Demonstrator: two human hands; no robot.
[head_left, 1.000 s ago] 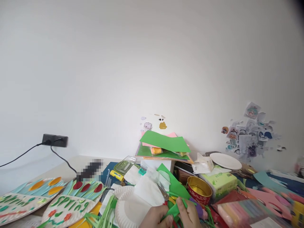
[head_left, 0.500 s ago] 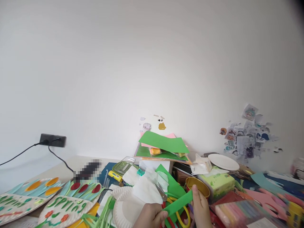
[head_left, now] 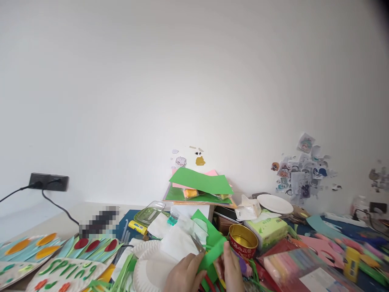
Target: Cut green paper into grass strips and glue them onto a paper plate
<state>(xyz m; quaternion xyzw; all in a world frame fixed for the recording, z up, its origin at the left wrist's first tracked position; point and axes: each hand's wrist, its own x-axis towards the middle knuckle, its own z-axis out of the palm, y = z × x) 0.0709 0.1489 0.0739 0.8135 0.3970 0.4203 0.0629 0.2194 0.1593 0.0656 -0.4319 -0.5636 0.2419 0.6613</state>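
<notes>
A green paper strip [head_left: 215, 254] slants between my two hands, low in the middle of the head view. My left hand [head_left: 185, 272] is closed on its lower left end. At the upper right end, the fingers of my right hand [head_left: 231, 269] close around the strip; part of that grip is hidden. Behind the strip lies a larger green paper sheet [head_left: 204, 223]. Red and yellow handles, partly covered, show below the strip. White paper plates [head_left: 148, 267] lie just left of my left hand, and a red and gold tin [head_left: 243, 239] stands beyond my right hand.
Decorated "Spring" plates [head_left: 71, 265] and cut green paper fringe [head_left: 126, 269] lie at left. At right are a tissue pack [head_left: 267, 231], a packet of pastel clay [head_left: 291, 265] and a yellow glue stick [head_left: 351, 263]. Stacked coloured paper [head_left: 200, 182] stands by the wall.
My hands have come closer together, and the strip between them is tilted more steeply. The view has turned right, so everything on the table appears farther left.
</notes>
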